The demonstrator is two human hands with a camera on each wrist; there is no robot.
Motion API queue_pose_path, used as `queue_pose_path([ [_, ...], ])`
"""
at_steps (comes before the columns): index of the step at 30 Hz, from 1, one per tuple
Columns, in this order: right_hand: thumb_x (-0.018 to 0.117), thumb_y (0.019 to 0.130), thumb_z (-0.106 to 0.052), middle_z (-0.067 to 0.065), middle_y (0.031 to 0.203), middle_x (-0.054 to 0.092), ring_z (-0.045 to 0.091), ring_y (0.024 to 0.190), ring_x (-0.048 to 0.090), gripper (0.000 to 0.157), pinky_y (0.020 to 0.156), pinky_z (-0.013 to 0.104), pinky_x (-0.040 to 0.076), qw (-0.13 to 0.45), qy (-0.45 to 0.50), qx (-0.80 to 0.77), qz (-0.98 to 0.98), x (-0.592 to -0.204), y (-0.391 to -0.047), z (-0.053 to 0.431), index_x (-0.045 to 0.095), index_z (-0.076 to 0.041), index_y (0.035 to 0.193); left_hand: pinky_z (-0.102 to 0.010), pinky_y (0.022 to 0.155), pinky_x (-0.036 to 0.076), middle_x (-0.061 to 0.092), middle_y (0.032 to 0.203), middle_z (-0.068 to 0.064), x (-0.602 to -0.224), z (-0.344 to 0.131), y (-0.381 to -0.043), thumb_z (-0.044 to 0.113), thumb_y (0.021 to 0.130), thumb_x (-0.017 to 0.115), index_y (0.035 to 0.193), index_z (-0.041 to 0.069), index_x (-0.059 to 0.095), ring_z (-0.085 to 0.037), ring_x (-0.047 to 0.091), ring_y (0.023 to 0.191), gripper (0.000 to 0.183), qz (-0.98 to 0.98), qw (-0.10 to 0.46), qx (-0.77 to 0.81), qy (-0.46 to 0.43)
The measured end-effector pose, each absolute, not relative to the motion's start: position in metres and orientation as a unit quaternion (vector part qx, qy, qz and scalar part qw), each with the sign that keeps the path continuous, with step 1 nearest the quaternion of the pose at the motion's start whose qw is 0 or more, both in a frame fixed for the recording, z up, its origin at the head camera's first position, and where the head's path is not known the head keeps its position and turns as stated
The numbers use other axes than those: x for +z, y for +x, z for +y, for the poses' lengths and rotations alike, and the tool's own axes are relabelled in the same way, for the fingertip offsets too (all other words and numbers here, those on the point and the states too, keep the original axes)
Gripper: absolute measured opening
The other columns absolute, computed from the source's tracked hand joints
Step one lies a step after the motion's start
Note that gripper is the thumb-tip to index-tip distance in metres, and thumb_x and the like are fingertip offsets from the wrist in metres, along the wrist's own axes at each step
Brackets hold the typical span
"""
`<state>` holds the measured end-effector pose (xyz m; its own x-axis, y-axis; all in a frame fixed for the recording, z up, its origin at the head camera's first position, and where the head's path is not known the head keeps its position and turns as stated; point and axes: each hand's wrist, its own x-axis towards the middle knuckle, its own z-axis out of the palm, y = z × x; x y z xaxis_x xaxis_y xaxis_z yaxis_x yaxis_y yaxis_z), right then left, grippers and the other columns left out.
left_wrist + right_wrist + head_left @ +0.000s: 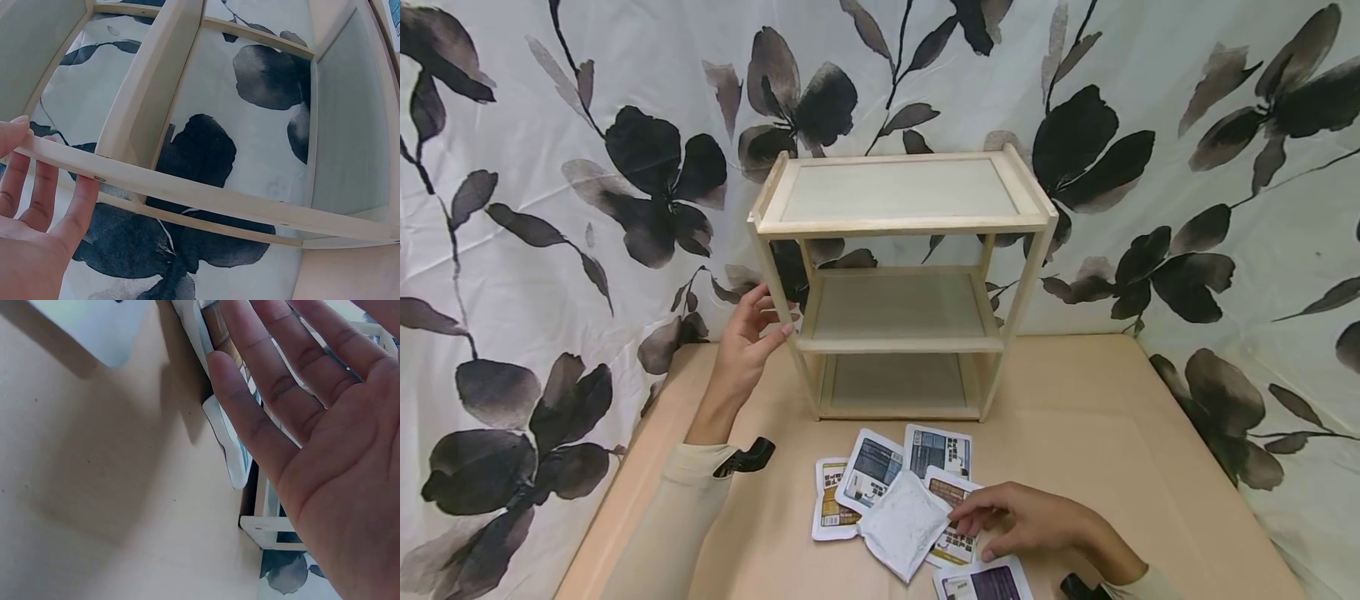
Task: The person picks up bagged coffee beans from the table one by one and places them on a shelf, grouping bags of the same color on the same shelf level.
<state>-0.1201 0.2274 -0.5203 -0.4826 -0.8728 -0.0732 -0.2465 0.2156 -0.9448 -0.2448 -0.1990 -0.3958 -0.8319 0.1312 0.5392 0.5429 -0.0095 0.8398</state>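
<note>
A three-tier wooden shelf (898, 344) stands at the back of the table. My left hand (747, 346) holds its left front post, thumb on one side and fingers on the other; the left wrist view shows this hand (44, 194) around the post (169, 187). Below the shelf lies a loose pile of flat packets. A plain white packet (904, 525) sits on top, face down. Over the pile's right side is my right hand (1037, 525), fingertips beside the white packet and above a brown-labelled packet (955, 546). Whether they touch is unclear. In the right wrist view its fingers (269, 375) look extended.
Two blue-labelled packets, one of them (937, 452) nearest the shelf, and a yellow-labelled packet (835, 500) lie in the pile. A purple-labelled packet (988, 581) is at the front edge of the view. Floral cloth (925, 75) hangs behind and beside the table (1097, 433).
</note>
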Motion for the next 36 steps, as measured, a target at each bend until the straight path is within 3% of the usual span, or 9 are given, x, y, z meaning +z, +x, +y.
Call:
queue_pose_path([
  [2, 0.073, 0.093, -0.011, 0.016, 0.123, 0.068, 0.027, 0.109, 0.067, 0.047, 0.094, 0.039, 0.055, 0.328, -0.388, -0.491, 0.707, -0.519, -0.121, 0.228, 0.060, -0.001, 0.137, -0.026, 0.085, 0.053, 0.062, 0.122, -0.010, -0.396, -0.200, -0.246, -0.010, 0.093, 0.065, 0.150, 0.008, 0.044, -0.026, 0.061, 0.106, 0.062, -0.691, 0.152, -0.663, -0.243],
  [10, 0.074, 0.091, -0.009, 0.015, 0.123, 0.069, 0.022, 0.108, 0.068, 0.044, 0.094, 0.034, 0.055, 0.350, -0.420, -0.481, 0.685, -0.521, -0.109, 0.217, 0.061, -0.001, 0.133, -0.027, 0.086, 0.052, 0.060, 0.124, -0.015, -0.395, -0.201, -0.246, -0.008, 0.094, 0.064, 0.148, 0.009, 0.046, -0.043, 0.057, 0.110, 0.059, -0.699, 0.141, -0.660, -0.238],
  [14, 0.073, 0.093, -0.010, 0.006, 0.118, 0.070, 0.010, 0.106, 0.065, 0.040, 0.090, 0.029, 0.055, 0.322, -0.458, -0.429, 0.709, -0.524, -0.098, 0.208, 0.064, -0.006, 0.131, -0.026, 0.086, 0.052, 0.060, 0.123, -0.015, -0.392, -0.199, -0.243, -0.009, 0.094, 0.063, 0.148, 0.010, 0.047, -0.039, 0.057, 0.109, 0.059, -0.696, 0.138, -0.662, -0.239],
  [20, 0.071, 0.096, -0.035, -0.011, 0.118, 0.064, 0.000, 0.106, 0.056, 0.037, 0.087, 0.021, 0.050, 0.254, -0.480, -0.346, 0.765, -0.533, -0.084, 0.202, 0.066, -0.022, 0.130, -0.027, 0.088, 0.052, 0.056, 0.125, -0.024, -0.392, -0.200, -0.242, -0.007, 0.095, 0.064, 0.149, 0.011, 0.045, -0.028, 0.060, 0.108, 0.060, -0.707, 0.139, -0.650, -0.239],
  [21, 0.071, 0.095, -0.036, -0.012, 0.119, 0.063, -0.001, 0.106, 0.055, 0.037, 0.086, 0.020, 0.049, 0.243, -0.482, -0.337, 0.771, -0.535, -0.083, 0.202, 0.066, -0.023, 0.130, -0.027, 0.087, 0.052, 0.054, 0.126, -0.028, -0.395, -0.201, -0.245, -0.006, 0.095, 0.065, 0.149, 0.011, 0.045, -0.026, 0.060, 0.108, 0.061, -0.706, 0.141, -0.651, -0.241],
  [27, 0.066, 0.098, -0.038, -0.012, 0.116, 0.059, -0.003, 0.103, 0.051, 0.038, 0.085, 0.016, 0.047, 0.216, -0.494, -0.321, 0.778, -0.545, -0.079, 0.200, 0.065, -0.023, 0.133, -0.026, 0.086, 0.052, 0.058, 0.124, -0.020, -0.396, -0.203, -0.245, -0.008, 0.095, 0.063, 0.148, 0.010, 0.045, -0.029, 0.059, 0.108, 0.059, -0.701, 0.142, -0.657, -0.237],
  [32, 0.062, 0.101, -0.040, -0.010, 0.125, 0.065, 0.001, 0.109, 0.057, 0.041, 0.090, 0.022, 0.050, 0.241, -0.490, -0.338, 0.767, -0.540, -0.080, 0.202, 0.060, -0.024, 0.138, -0.025, 0.086, 0.053, 0.058, 0.123, -0.023, -0.396, -0.202, -0.245, -0.009, 0.094, 0.063, 0.147, 0.009, 0.047, -0.034, 0.058, 0.108, 0.058, -0.695, 0.139, -0.665, -0.236],
  [36, 0.065, 0.100, -0.036, -0.009, 0.131, 0.065, 0.000, 0.111, 0.058, 0.047, 0.092, 0.023, 0.050, 0.305, -0.457, -0.377, 0.746, -0.533, -0.085, 0.202, 0.057, -0.023, 0.144, -0.026, 0.086, 0.053, 0.058, 0.123, -0.024, -0.395, -0.202, -0.245, -0.009, 0.094, 0.064, 0.147, 0.010, 0.047, -0.040, 0.058, 0.108, 0.059, -0.695, 0.139, -0.665, -0.235],
])
